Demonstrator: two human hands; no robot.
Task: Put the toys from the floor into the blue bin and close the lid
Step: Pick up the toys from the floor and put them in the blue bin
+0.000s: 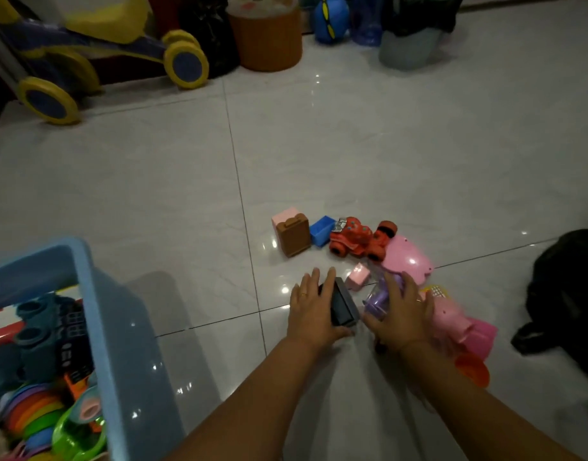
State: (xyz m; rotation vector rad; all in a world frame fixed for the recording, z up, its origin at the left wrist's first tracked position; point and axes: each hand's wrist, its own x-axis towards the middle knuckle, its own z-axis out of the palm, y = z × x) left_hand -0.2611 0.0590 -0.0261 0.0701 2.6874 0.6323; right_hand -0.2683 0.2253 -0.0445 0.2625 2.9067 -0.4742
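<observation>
Both forearms are bare, with no sleeves visible. The left hand [314, 311] and the right hand [402, 314] each wear one thin gold-coloured finger ring

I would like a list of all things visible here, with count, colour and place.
blue bin: 1, light blue, lower left, toys inside
brown block: 1, brown, floor centre
blue tray: 1, blue, beside brown block
toy truck: 1, red, floor centre
pink block: 1, pink, near hands
dark box: 1, black, in left hand
ride-on car: 1, yellow-blue, upper left
orange basket: 1, orange, top
left hand: 1, gripping dark box
right hand: 1, on purple toy
</observation>
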